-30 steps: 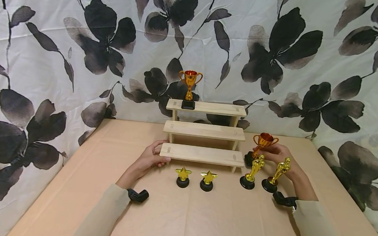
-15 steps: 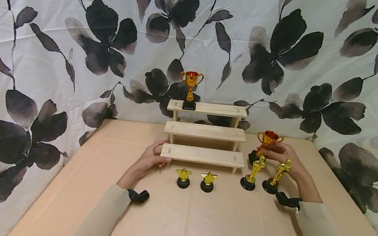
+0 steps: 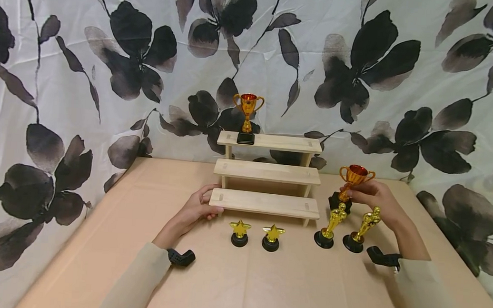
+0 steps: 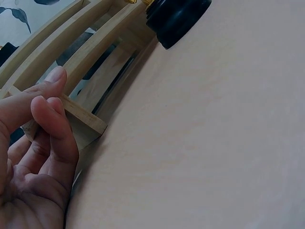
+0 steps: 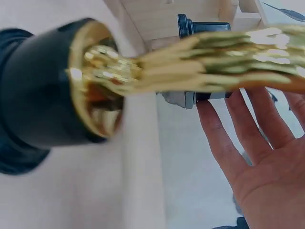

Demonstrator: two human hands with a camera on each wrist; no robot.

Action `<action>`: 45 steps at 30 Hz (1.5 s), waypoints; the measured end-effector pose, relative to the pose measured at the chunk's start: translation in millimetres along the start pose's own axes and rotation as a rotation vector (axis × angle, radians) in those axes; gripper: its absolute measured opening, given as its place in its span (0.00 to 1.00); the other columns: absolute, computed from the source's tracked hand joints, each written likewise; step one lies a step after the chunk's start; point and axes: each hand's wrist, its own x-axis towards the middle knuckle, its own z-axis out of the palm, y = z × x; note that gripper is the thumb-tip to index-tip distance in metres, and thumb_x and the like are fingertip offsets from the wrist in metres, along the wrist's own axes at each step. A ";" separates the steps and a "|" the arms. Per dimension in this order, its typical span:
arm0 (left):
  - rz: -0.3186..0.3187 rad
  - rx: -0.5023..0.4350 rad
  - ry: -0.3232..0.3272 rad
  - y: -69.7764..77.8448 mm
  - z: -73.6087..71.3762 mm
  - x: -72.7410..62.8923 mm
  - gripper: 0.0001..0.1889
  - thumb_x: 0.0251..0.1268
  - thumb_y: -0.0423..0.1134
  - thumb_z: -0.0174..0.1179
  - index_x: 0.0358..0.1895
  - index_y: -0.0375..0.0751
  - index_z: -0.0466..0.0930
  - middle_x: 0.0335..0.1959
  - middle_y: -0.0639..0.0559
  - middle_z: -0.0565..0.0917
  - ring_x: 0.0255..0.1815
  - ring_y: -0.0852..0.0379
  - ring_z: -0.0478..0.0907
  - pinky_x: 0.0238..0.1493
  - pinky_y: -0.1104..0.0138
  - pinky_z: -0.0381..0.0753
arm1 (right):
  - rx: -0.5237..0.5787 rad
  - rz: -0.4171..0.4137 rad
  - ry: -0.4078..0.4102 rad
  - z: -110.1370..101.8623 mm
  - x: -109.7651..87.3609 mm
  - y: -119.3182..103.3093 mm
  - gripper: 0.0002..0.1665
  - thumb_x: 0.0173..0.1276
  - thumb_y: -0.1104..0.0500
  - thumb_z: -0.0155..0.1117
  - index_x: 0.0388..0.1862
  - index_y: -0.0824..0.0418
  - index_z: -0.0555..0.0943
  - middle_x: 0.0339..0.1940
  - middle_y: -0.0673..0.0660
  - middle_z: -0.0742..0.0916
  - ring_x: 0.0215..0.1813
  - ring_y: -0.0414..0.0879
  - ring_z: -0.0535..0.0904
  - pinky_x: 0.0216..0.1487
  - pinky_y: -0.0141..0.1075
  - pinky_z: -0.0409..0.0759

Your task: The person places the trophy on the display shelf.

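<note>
My left hand (image 3: 191,212) grips the left end of the lowest step of a three-tier wooden stand (image 3: 264,203). The left wrist view shows the thumb and curled fingers (image 4: 52,124) around the stand's end. To the right of the stand, my right hand (image 3: 374,198) holds a gold-and-red trophy cup (image 3: 356,175) by its stem. This cup leans to the right, its black base (image 3: 339,202) partly behind a gold figurine trophy (image 3: 335,220). In the right wrist view a gold figurine (image 5: 214,62) hides much of the held cup.
Another trophy cup (image 3: 247,109) stands on the top step, at the left. Two star trophies (image 3: 239,230) are in front of the stand. A second figurine trophy (image 3: 366,224) stands close to my right wrist. Behind the table hangs a floral cloth (image 3: 294,81).
My right hand has shifted right and slightly away from me, carrying the trophy cup with it. The left hand keeps its place on the stand.
</note>
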 end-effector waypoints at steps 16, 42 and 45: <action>0.004 0.005 -0.003 0.4 -1.7 0.7 0.46 0.62 0.27 0.71 0.80 0.46 0.57 0.43 0.48 0.86 0.27 0.60 0.77 0.27 0.72 0.77 | -0.077 0.000 -0.033 -24.3 5.4 -31.0 0.21 0.80 0.58 0.60 0.63 0.70 0.76 0.46 0.36 0.90 0.46 0.32 0.87 0.47 0.26 0.84; 0.021 -0.024 -0.008 -0.6 0.9 -0.3 0.44 0.62 0.23 0.69 0.79 0.44 0.57 0.41 0.50 0.87 0.28 0.60 0.79 0.26 0.73 0.77 | -0.194 0.017 -0.015 -34.3 34.7 -89.4 0.25 0.77 0.57 0.64 0.63 0.75 0.77 0.42 0.34 0.87 0.42 0.32 0.86 0.44 0.29 0.87; 0.023 -0.025 -0.010 -0.8 0.8 -0.4 0.45 0.62 0.23 0.69 0.80 0.44 0.57 0.41 0.50 0.87 0.28 0.60 0.79 0.26 0.73 0.77 | -0.229 0.012 -0.019 -34.5 39.1 -96.5 0.25 0.77 0.57 0.64 0.62 0.75 0.78 0.44 0.42 0.89 0.41 0.32 0.86 0.44 0.28 0.86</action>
